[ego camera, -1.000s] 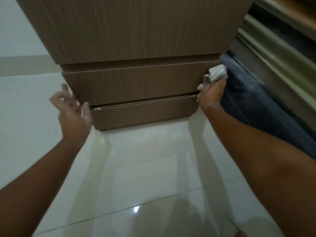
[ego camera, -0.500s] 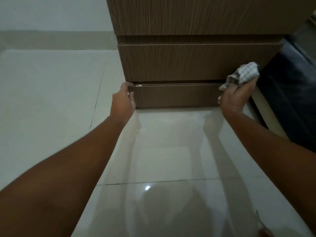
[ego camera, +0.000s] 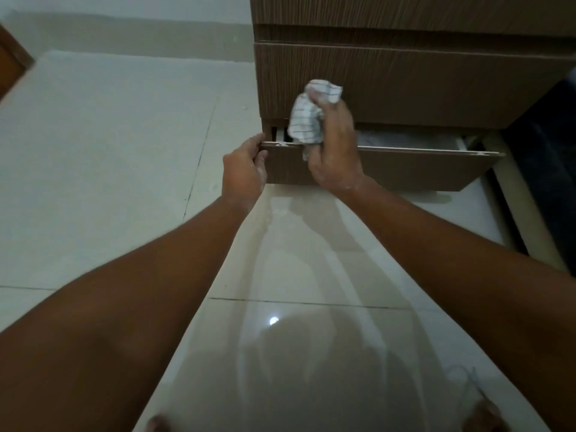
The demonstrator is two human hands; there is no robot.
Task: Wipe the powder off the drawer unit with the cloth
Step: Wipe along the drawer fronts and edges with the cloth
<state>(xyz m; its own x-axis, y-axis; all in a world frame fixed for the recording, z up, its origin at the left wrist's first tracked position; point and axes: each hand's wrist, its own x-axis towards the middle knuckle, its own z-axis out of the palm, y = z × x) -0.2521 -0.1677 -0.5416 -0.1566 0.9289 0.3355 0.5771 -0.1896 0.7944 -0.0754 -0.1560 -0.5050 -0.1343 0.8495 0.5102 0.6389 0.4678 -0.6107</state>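
Glossy pale tiled floor [ego camera: 93, 157] on the left. Left hand [ego camera: 243, 173] pinches the top left corner of the pulled-out bottom drawer [ego camera: 405, 171] of the brown wood-grain drawer unit [ego camera: 420, 79]. Right hand [ego camera: 336, 151] clenched around the crumpled white checked cloth [ego camera: 307, 120], held over the drawer's front edge. Drawer interior looks pale; contents can't be made out. Dark fabric [ego camera: 548, 169] far right.

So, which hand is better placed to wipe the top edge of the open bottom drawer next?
The right hand: it already holds the cloth just above that edge. The left hand grips the drawer corner, steadying it.
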